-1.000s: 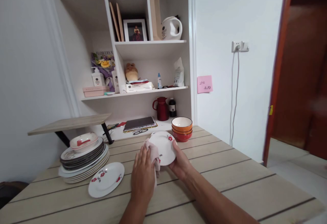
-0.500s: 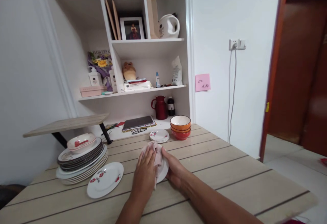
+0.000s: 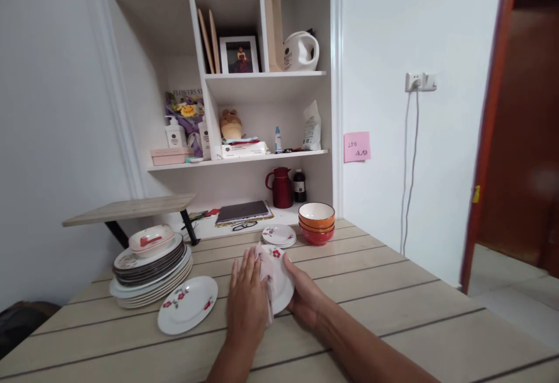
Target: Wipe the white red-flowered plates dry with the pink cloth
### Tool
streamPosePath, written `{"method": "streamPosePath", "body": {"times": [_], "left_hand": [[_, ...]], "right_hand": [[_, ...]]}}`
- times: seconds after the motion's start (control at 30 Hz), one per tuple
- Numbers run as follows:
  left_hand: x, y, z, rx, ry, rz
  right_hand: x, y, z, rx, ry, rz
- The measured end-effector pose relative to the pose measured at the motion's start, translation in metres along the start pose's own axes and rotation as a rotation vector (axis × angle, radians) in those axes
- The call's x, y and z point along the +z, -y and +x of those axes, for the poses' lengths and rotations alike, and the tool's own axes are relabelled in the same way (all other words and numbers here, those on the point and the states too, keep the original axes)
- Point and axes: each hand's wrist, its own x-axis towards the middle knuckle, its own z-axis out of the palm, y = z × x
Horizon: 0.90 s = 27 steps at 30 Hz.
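Note:
A small white plate with red flowers [image 3: 283, 284] is tilted up above the table, gripped at its right edge by my right hand [image 3: 305, 295]. My left hand [image 3: 248, 290] presses a pale pink cloth [image 3: 265, 266] against the plate's left side, covering part of it. To the left, a larger flowered plate [image 3: 187, 307] lies flat on the table. Beyond my hands sits a short stack of small flowered plates [image 3: 279, 234], beside stacked orange and red bowls [image 3: 317, 226].
A tall stack of plates [image 3: 151, 278] topped by a bowl [image 3: 151, 240] stands at the left, near a raised wooden stand [image 3: 126, 208]. Behind the table, shelves hold a red jug [image 3: 282, 188], a dark bottle [image 3: 299, 186] and a laptop [image 3: 242, 211].
My left hand and the cloth have slid to the plate's left side, uncovering its red flowers and more of its face. The whole view has shifted slightly.

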Motion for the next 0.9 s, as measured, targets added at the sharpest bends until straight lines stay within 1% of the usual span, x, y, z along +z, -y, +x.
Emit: {"method": "streamPosePath", "body": {"times": [0.07, 0.2, 0.23, 0.3, 0.4, 0.5, 0.6, 0.67, 0.77, 0.9], "left_hand": [[0.003, 0.001, -0.001, 0.023, 0.049, -0.044], [0.009, -0.005, -0.002, 0.17, 0.179, -0.112], [0.009, -0.007, -0.002, 0.196, 0.198, -0.118], [0.008, -0.012, -0.002, 0.206, 0.215, -0.111], [0.005, -0.015, -0.002, 0.178, 0.212, -0.072], [0.002, -0.013, -0.002, 0.15, 0.152, -0.032], [0.0, -0.008, -0.002, 0.083, 0.074, -0.02], [-0.002, -0.005, -0.002, 0.058, 0.054, -0.035], [-0.002, -0.003, -0.002, 0.096, 0.075, -0.076], [-0.002, -0.008, -0.002, 0.174, 0.157, -0.129]], "right_hand": [[0.003, -0.004, -0.001, 0.004, -0.042, -0.036], [0.002, -0.001, 0.002, -0.005, -0.151, -0.042], [0.001, 0.002, 0.003, -0.01, -0.164, -0.021], [-0.002, 0.011, 0.004, -0.033, -0.149, 0.054], [-0.009, 0.026, 0.003, -0.107, -0.087, 0.171], [-0.012, 0.032, 0.001, -0.14, -0.035, 0.201], [-0.01, 0.025, -0.001, -0.081, -0.002, 0.153], [-0.006, 0.016, -0.003, -0.019, -0.004, 0.084], [0.0, 0.003, -0.003, 0.036, -0.033, -0.012], [0.001, 0.0, 0.0, 0.012, -0.112, -0.047]]}}
